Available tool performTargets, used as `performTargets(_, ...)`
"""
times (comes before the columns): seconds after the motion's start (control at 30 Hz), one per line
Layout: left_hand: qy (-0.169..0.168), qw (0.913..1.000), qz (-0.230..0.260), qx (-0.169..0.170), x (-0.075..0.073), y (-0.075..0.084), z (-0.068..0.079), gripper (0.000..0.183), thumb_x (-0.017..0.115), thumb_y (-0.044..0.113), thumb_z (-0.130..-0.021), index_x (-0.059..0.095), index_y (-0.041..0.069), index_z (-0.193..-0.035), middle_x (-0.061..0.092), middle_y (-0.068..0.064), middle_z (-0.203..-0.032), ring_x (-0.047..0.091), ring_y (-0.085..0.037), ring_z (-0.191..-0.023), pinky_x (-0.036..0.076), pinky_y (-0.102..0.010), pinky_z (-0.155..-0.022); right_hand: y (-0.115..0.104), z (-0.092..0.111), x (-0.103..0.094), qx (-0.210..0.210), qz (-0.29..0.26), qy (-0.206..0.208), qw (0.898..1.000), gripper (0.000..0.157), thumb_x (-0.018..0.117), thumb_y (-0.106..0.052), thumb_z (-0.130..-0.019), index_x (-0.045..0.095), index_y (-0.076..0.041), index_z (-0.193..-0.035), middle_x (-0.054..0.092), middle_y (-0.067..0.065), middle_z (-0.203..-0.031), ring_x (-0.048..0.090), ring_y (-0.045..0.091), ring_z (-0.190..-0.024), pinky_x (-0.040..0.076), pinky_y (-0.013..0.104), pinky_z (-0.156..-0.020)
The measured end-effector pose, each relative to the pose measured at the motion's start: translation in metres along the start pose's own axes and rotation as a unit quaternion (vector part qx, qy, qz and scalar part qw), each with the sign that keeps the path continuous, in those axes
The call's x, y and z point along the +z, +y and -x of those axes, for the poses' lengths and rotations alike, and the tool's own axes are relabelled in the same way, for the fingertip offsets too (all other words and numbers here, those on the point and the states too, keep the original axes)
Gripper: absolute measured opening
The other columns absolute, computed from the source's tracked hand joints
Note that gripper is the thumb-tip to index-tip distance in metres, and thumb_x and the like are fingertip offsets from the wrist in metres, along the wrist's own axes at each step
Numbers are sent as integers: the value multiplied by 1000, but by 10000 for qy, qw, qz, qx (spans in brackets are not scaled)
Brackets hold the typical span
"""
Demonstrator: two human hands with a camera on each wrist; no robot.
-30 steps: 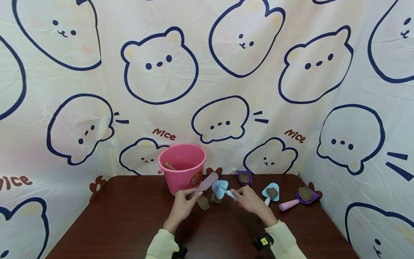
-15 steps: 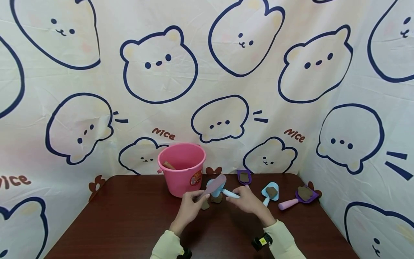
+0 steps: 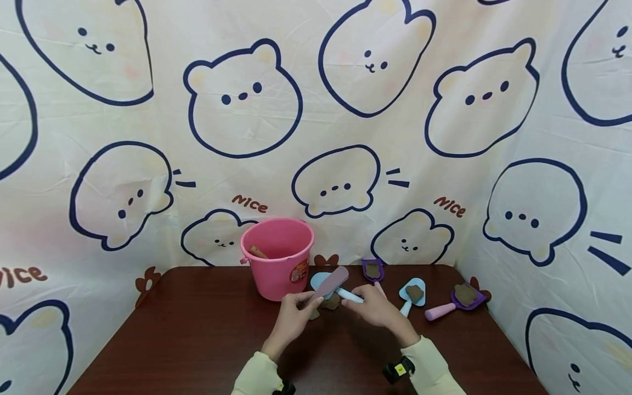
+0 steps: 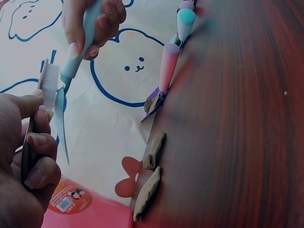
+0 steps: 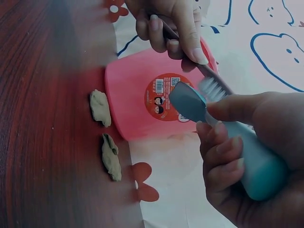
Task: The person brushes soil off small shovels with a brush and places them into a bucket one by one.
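Note:
My left hand (image 3: 290, 319) grips a mauve brush (image 3: 333, 280) by its handle, head slanting up to the right. Its white bristles (image 4: 50, 88) lie right at the neck of a small light-blue toy shovel (image 5: 186, 101), where blade meets handle. The right hand (image 3: 376, 308) holds that shovel around its pale-blue handle (image 3: 349, 295), blade pointing left. In the head view the brush crosses over part of the blade. Both tools are raised over the table near two flat brown clay-like lumps, one nearer the bucket (image 5: 100, 108) and another lump (image 5: 111, 157) beside it.
A pink bucket (image 3: 276, 273) stands at the back, a brown piece (image 3: 258, 252) inside it. To the right lie a purple shovel (image 3: 366, 269), another light-blue shovel (image 3: 407, 310) and a pink-handled purple shovel (image 3: 441, 312), each bearing a brown lump. Patterned cloth hangs behind the table (image 3: 197, 329).
My left hand has shifted right, bringing the brush from beside the shovel to across it. The shovel's blade has moved left, toward the bucket. Bucket and the other shovels stay where they were.

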State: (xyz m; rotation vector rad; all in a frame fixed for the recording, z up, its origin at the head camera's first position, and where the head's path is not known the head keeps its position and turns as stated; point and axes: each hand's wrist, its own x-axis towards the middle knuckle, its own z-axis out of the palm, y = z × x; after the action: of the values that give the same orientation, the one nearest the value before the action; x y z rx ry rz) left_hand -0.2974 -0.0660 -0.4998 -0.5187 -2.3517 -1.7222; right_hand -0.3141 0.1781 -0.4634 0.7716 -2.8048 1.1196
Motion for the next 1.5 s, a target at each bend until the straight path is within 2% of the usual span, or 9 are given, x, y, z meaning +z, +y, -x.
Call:
performTargets(0.2, 63, 10000, 27, -2, -4, -3, 0, 24, 71, 29, -97, 78, 16, -115, 61, -5, -75, 49, -11, -69, 41, -22, -61, -1, 0, -3, -67, 4, 76, 9999, 33, 66, -32, -99, 63, -12, -73, 45, -8, -54, 45, 8, -48, 24, 64, -107)
performTargets(0.3, 76, 9999, 71, -45, -7, -4, 0, 27, 71, 30, -97, 77, 13, -117, 72, -7, -89, 55, -15, -77, 45, -23, -66, -1, 0, -4, -31, -63, 30, 10000, 34, 66, -33, -99, 65, -8, -75, 44, -8, -55, 43, 8, -49, 30, 57, -97)
performTargets(0.43, 143, 9997, 97, -143, -9, -8, -1, 31, 70, 28, -97, 75, 8, -120, 75, -12, -112, 60, -20, -87, 49, -24, -71, -1, 1, -5, -54, -79, -33, 9999, 36, 66, -32, -100, 64, -7, -74, 44, -7, -55, 42, 8, -49, 30, 56, -97)
performTargets(0.5, 223, 9996, 116, -148, -11, -10, -2, 31, 71, 27, -97, 76, 6, -119, 74, -13, -110, 60, -21, -86, 48, -24, -69, -1, 2, -6, -50, -121, -59, 9999, 34, 66, -32, -100, 64, -9, -74, 44, -7, -55, 41, 7, -49, 39, 51, -87)
performTargets(0.57, 295, 9994, 106, -129, -14, -11, -2, 26, 71, 27, -97, 78, 7, -114, 73, -10, -95, 57, -18, -81, 45, -22, -65, -1, 3, -6, -41, -240, -102, 9997, 33, 65, -31, -100, 65, -8, -77, 43, -7, -56, 39, 7, -49, 46, 38, -70)
performTargets(0.67, 409, 9989, 165, -173, -17, -9, -1, 21, 71, 23, -97, 78, 7, -109, 68, -12, -85, 54, -20, -78, 42, -22, -63, -1, 4, -7, -13, -453, -177, 9988, 30, 66, -29, -100, 66, -6, -80, 43, -6, -58, 36, 7, -48, 32, 25, -45)
performTargets(0.8, 482, 9985, 119, -212, -21, -12, 0, 24, 70, 22, -97, 77, 5, -113, 70, -18, -93, 54, -23, -81, 43, -23, -63, -1, 5, -9, 7, -513, -205, 9985, 28, 66, -29, -100, 66, -9, -80, 43, -5, -58, 36, 8, -49, 31, 22, -44)
performTargets(1.0, 589, 9981, 93, -174, -28, -24, -1, 27, 70, 26, -97, 77, 7, -115, 74, -15, -104, 58, -21, -84, 47, -24, -66, -5, 7, -12, 42, -632, -276, 9976, 26, 66, -30, -99, 67, -10, -81, 43, -4, -59, 36, 9, -49, 31, 23, -45)
performTargets(1.5, 817, 9963, -9, -252, -33, -31, -2, 25, 68, 23, -99, 76, 6, -116, 73, -12, -105, 64, -22, -83, 50, -24, -67, -8, 7, -16, 51, -627, -383, 9973, 26, 66, -28, -100, 67, -10, -82, 46, -5, -59, 38, 8, -49, 33, 23, -45)
